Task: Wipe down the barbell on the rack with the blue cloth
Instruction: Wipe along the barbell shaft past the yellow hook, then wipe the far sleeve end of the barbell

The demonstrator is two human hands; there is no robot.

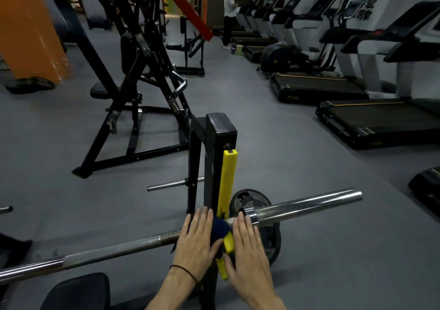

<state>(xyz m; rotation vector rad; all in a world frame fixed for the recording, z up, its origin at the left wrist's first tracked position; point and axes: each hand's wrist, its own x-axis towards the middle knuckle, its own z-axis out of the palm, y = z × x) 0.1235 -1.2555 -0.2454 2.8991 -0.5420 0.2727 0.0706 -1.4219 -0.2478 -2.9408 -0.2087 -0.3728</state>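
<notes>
Our left hand lies flat, fingers straight, pressing the blue cloth onto the barbell at the rack upright. Our right hand rests open just beside it. The bar's long axis runs left-right, so wiping likely goes sideways.

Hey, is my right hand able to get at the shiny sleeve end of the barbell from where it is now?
Probably yes. The right hand lies flat on the barbell just inside the collar, and the sleeve runs on bare to its right. The weight plate hangs behind the bar, not across that path.
</notes>
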